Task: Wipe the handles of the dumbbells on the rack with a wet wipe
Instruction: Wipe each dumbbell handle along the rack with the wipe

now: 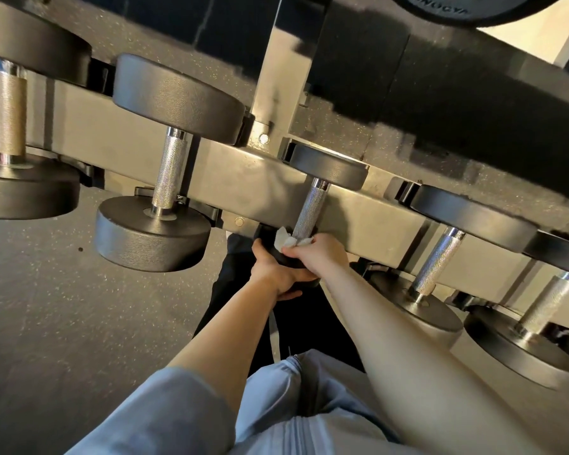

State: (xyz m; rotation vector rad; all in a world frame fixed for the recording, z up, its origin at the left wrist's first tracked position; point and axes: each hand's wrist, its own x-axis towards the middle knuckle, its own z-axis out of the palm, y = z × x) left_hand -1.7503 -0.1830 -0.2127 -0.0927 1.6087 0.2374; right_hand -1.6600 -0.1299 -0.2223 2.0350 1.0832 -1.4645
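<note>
A small black dumbbell with a knurled steel handle (310,210) lies across the grey rack (260,178) in the middle of the view. My right hand (319,252) holds a crumpled white wet wipe (286,240) against the near end of that handle. My left hand (273,274) grips the dumbbell's near head (270,238), which the hands mostly hide. More dumbbells lie alongside: one handle to the left (170,177), another further left (10,110), and two to the right (436,261) (547,302).
A white upright post (283,77) of the rack rises behind the middle dumbbell. A black weight plate (457,8) shows at the top edge. Speckled dark rubber floor (63,307) lies to the left. My blue top and dark trousers fill the bottom.
</note>
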